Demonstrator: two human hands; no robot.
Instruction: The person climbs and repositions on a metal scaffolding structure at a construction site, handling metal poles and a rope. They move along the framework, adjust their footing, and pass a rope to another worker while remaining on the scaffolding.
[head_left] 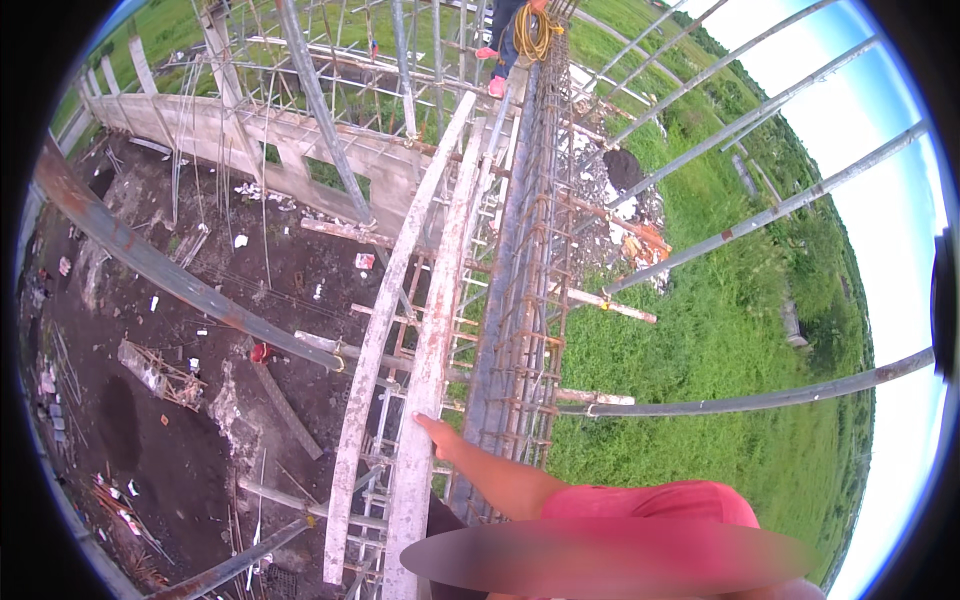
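Wooden plank: long and pale, worn in patches, the plank (430,350) runs from the lower edge away toward the top, left of the steel cage.
Hands: one in view, seemingly the right hand (438,436), reaching from a pink sleeve (640,497); its fingers rest on the plank near its right edge, though I cannot tell whether they pinch it. The left hand is out of view.
Second plank: another pale board (352,440), just left of the first.
Rebar: a rusty steel cage (540,240) along a dark grey form panel (489,395).
Far end: another person's pink footwear (497,87), beside a yellow coil (533,42).
Below left: dark ground (130,430) with scattered debris, and a concrete wall (235,150).
Right: green grass (700,350), crossed by metal poles (780,210).
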